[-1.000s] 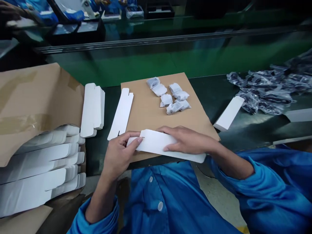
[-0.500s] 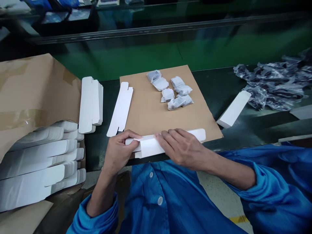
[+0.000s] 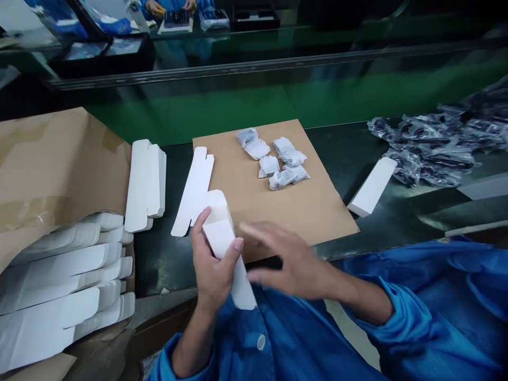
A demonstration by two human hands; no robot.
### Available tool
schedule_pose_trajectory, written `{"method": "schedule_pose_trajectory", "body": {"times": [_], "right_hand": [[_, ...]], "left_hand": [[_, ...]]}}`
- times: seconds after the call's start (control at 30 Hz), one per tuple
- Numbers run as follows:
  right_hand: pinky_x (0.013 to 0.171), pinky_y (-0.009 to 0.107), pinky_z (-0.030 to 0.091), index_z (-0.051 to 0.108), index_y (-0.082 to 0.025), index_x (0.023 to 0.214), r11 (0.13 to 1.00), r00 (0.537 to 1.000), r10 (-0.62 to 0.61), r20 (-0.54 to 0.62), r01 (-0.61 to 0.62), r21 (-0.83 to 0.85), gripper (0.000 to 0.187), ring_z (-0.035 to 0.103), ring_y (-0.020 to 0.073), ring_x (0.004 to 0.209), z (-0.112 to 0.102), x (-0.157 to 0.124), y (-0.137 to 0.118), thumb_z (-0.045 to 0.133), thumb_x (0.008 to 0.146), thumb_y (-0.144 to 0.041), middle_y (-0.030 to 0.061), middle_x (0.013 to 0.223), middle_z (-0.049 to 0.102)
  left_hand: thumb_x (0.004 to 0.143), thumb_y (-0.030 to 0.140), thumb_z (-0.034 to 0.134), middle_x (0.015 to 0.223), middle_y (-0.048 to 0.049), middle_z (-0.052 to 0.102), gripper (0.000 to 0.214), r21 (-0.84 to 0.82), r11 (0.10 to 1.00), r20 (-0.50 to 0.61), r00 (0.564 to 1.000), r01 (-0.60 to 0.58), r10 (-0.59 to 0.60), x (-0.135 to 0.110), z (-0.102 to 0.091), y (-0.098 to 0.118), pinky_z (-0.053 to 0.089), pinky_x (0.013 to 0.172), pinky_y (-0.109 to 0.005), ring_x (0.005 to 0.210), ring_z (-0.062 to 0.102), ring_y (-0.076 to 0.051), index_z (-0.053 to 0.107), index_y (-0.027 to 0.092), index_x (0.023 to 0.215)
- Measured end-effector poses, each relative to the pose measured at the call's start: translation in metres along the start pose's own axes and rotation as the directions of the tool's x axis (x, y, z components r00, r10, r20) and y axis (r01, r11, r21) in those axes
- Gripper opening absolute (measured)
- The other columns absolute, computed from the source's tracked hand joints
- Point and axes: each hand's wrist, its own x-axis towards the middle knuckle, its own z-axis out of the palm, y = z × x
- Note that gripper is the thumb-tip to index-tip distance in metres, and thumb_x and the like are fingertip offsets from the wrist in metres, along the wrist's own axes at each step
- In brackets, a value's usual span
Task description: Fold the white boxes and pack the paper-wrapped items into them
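A long white carton (image 3: 220,239) stands tilted in the grip of my left hand (image 3: 214,264), its upper end open with a rounded flap sticking up. My right hand (image 3: 288,259) is just right of the carton, fingers spread and blurred, holding nothing. Behind the carton, a flat unfolded white carton (image 3: 193,185) lies partly over the left edge of a brown cardboard sheet (image 3: 286,217). Several small wrapped packets (image 3: 269,165) rest on the sheet's far half.
At left, a large cardboard box (image 3: 63,164) holds many flat cartons (image 3: 47,312); a stack of them (image 3: 145,182) stands beside it. On the right lie a formed white carton (image 3: 372,186) and a heap of plastic-bagged dark items (image 3: 432,143). Another person's hands (image 3: 170,7) work across the bench.
The carton has turned from lying level between both hands to upright and tilted in my left hand, now opened out. My right hand has let go of it.
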Motion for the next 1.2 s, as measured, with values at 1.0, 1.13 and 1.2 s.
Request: {"method": "schedule_pose_trajectory", "body": {"times": [1.0, 1.13, 1.2], "right_hand": [[0.09, 0.032, 0.055, 0.074, -0.014, 0.1, 0.917, 0.986, -0.06, -0.153, 0.115, 0.383, 0.015, 0.068, 0.0158, 0.101, -0.002, 0.026, 0.014, 0.062, 0.095, -0.022, 0.0089, 0.106, 0.076], [0.087, 0.034, 0.055, 0.071, -0.013, 0.104, 0.958, 0.94, -0.091, -0.329, 0.173, 0.23, 0.018, 0.068, 0.0163, 0.101, 0.022, 0.007, 0.008, 0.056, 0.098, -0.021, 0.0108, 0.109, 0.076], [0.09, 0.034, 0.054, 0.07, -0.014, 0.103, 0.974, 0.929, -0.04, -0.367, 0.118, 0.193, 0.021, 0.067, 0.0157, 0.102, 0.028, 0.002, 0.007, 0.052, 0.1, -0.023, 0.0108, 0.107, 0.076]], "left_hand": [[0.085, 0.037, 0.069, 0.151, -0.0174, 0.041, 0.093, 0.174, 0.956, 0.34, 0.925, -0.238, 0.168, -0.006, -0.019, -0.008, 0.054, 0.095, -0.042, 0.129, 0.054, -0.032, 0.013, 0.028, 0.158], [0.087, 0.036, 0.066, 0.151, -0.0165, 0.041, 0.084, 0.187, 0.966, 0.393, 0.915, -0.177, 0.092, -0.009, -0.017, -0.007, 0.055, 0.094, -0.041, 0.131, 0.053, -0.031, 0.021, 0.026, 0.156], [0.086, 0.037, 0.067, 0.151, -0.0164, 0.042, 0.079, 0.165, 0.977, 0.386, 0.92, -0.137, 0.064, -0.011, -0.012, -0.006, 0.054, 0.096, -0.041, 0.133, 0.051, -0.031, 0.028, 0.024, 0.153]]}}
